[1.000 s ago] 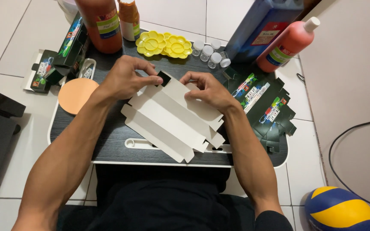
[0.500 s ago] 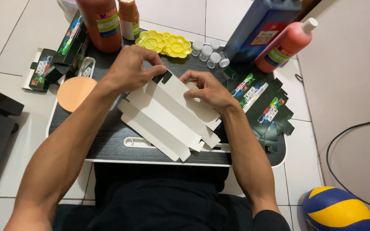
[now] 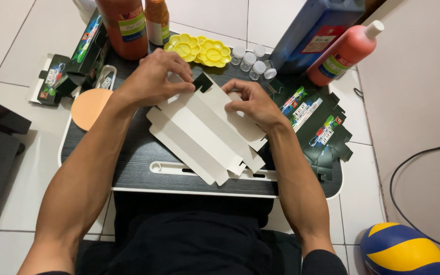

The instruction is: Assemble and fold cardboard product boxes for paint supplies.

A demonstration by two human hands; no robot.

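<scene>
You have a flattened carton blank [image 3: 204, 135] lying white side up on the dark tabletop [image 3: 128, 158], running slantwise from the upper middle down toward the near edge. Its long panels lie side by side, split by straight fold creases, and small tabs stick out along its lower right end. At its top end one flap [image 3: 202, 81] is turned up and shows a dark printed face against the plain white inside.

Your left hand [image 3: 154, 79] rests over the upper left corner of the blank, fingers curled and bunched, with the fingertips pinching the cardboard just beside that dark flap. Your right hand [image 3: 253, 102] lies on the upper right part of the blank, fingers bent and pressing a panel edge down; the thumb is tucked under and you cannot see it clearly.

To your right, a stack of flat printed cartons [image 3: 317, 127] sits on the tabletop, dark with coloured labels. At the far edge stand two yellow flower-shaped palettes [image 3: 199, 49], a cluster of small clear jars with white lids [image 3: 253, 60], an orange paint bottle [image 3: 126, 25] and a red squeeze bottle [image 3: 345, 53]. An orange round disc [image 3: 90, 107] lies near your left forearm. A blue and yellow ball [image 3: 401, 249] sits on the floor at lower right.
</scene>
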